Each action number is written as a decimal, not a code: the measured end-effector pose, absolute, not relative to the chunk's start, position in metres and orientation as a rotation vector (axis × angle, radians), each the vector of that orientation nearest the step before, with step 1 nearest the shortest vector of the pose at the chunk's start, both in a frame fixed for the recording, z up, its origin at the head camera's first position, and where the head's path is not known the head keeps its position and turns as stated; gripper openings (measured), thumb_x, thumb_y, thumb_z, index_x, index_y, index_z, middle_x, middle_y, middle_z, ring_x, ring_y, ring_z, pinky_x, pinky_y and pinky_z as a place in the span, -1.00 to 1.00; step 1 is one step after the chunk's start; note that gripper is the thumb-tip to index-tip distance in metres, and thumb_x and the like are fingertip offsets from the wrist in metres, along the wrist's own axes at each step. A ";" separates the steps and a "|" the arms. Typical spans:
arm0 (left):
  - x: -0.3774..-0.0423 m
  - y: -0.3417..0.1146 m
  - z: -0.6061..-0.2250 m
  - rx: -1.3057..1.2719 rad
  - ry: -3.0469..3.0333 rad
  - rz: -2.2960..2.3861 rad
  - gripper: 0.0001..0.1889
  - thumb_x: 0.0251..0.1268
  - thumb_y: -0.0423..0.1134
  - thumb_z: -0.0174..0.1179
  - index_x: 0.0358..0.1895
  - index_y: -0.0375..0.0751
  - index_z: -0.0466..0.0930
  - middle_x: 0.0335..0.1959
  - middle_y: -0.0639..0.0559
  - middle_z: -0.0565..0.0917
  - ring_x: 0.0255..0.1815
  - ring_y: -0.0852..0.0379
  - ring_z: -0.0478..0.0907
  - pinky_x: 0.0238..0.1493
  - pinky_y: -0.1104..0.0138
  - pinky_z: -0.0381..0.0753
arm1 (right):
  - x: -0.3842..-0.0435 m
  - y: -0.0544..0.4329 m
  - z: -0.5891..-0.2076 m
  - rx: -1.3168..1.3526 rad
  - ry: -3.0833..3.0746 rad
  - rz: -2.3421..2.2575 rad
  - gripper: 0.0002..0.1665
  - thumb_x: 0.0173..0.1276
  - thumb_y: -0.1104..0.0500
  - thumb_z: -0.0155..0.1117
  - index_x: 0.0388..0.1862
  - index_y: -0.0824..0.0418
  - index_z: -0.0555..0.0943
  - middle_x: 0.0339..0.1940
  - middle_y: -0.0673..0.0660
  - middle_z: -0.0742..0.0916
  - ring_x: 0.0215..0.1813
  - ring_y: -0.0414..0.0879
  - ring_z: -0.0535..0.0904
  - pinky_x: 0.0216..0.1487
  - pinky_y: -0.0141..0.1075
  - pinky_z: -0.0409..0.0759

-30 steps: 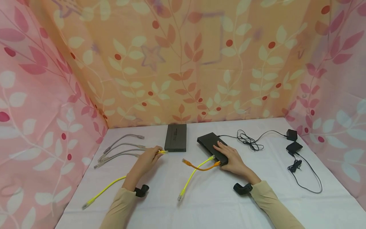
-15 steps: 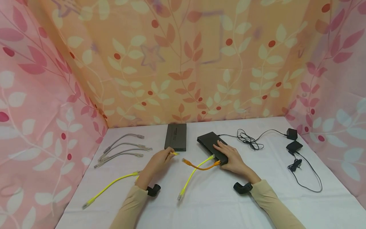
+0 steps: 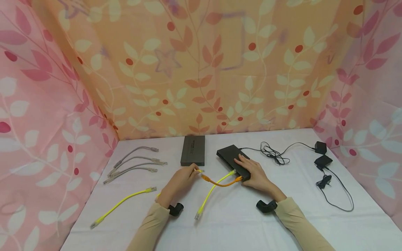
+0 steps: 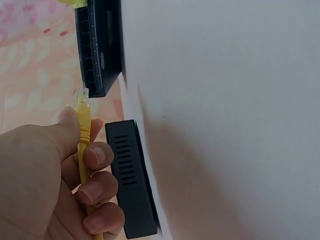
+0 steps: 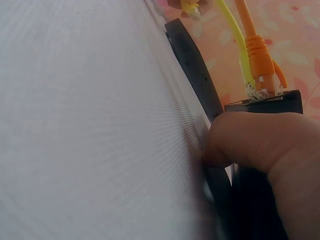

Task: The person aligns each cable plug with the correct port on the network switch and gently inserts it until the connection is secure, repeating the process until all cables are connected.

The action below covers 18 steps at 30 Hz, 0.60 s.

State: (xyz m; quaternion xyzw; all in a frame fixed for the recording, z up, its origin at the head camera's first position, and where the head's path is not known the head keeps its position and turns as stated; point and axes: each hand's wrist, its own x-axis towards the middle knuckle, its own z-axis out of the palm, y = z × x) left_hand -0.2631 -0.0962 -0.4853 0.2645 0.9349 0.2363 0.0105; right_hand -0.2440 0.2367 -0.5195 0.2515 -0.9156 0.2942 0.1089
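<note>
My left hand [image 3: 182,179] pinches a yellow Ethernet cable [image 4: 84,120] behind its clear plug, thumb against the other fingers. In the left wrist view, that plug points at the port row of a black network switch [image 4: 102,60], overlapping its lower corner. My right hand [image 3: 255,176] grips this switch at its near right end, fingers across the top, thumb [image 5: 240,140] at the edge. From its port side come a short orange Ethernet cable [image 3: 220,184] and a second yellow Ethernet cable [image 3: 208,195]; both have their other ends loose.
A dark grey network switch [image 3: 193,151] lies at the back centre. Several grey Ethernet cables [image 3: 132,160] and another yellow cable [image 3: 122,202] lie at left. A coiled black power cord [image 3: 274,155] runs to an adapter [image 3: 320,147]; a second adapter [image 3: 323,161] sits beside it.
My left hand has moved right with the yellow Ethernet cable, from beside the grey cables to just left of the orange cable's loose plug. My right hand and the black switch have stayed put.
</note>
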 end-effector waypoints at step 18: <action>-0.261 -0.074 -0.489 0.877 2.889 0.759 -0.84 0.41 -0.08 -0.04 -0.11 -0.01 0.46 -0.38 0.16 0.62 -0.42 0.25 0.47 -0.33 0.35 0.45 | -0.246 0.238 -0.524 0.744 -2.684 0.844 0.15 -0.29 0.31 0.46 0.41 -0.02 0.25 0.46 0.17 0.22 0.44 0.15 0.11 0.25 0.10 0.07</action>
